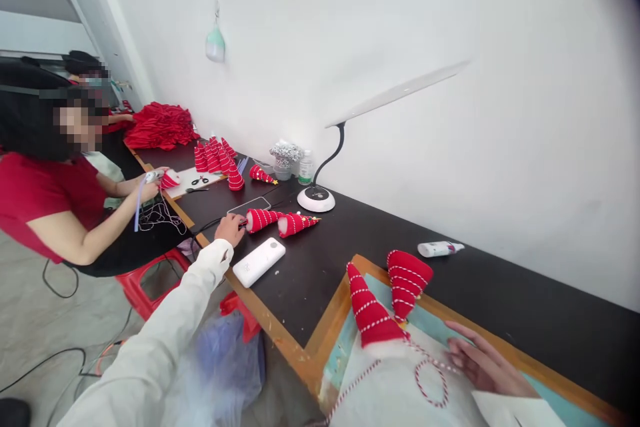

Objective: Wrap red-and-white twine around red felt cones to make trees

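Observation:
My left hand (pixel 230 230) reaches far across the dark table, beside a red cone with white twine rows (pixel 261 219). Its fingers are curled in by a small dark thing at the cone's base, too small to make out. Another red cone (pixel 295 225) with a gold tip lies alongside. My right hand (pixel 485 361) is over the board at lower right, fingers stretched out and slightly bent, near red-and-white twine (pixel 431 383). That twine runs from a red cone (pixel 369 307) lying on the board. A further cone (pixel 409 280) points its tip toward me.
A white power bank (pixel 259 262) lies near the table edge. Behind stand a desk lamp (pixel 316 199) and a small bottle (pixel 305 168); a glue bottle (pixel 440 249) lies right. At left a co-worker (pixel 55 207) handles a cone. Several cones (pixel 215 157) and red fabric (pixel 160 125) sit beyond.

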Demonstrator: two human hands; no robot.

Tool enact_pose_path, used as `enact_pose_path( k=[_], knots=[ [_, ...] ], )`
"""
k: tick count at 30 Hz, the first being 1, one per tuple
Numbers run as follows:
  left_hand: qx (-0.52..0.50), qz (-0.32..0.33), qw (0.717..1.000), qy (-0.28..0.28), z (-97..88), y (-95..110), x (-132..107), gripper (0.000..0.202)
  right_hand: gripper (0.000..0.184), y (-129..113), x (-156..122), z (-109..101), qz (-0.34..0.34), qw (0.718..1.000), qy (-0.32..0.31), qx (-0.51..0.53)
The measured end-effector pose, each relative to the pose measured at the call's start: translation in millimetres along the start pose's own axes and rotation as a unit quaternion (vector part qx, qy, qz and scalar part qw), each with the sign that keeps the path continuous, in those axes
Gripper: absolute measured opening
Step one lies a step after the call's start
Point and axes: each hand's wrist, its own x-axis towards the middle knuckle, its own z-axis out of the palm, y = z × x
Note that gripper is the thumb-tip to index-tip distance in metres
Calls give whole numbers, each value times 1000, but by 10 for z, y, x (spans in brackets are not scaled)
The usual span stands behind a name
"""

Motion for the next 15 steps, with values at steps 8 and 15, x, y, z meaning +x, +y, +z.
enact_pose_path(
  k=[8,15],
  knots=[
    [45,0,998,-54,298,-282,159,20,59,-50,-48,43,4,1000,-2,13],
    [40,-52,996,-56,271,-342,94,19,61,-66,-58,35,-4,1000,-4,0]
  ],
)
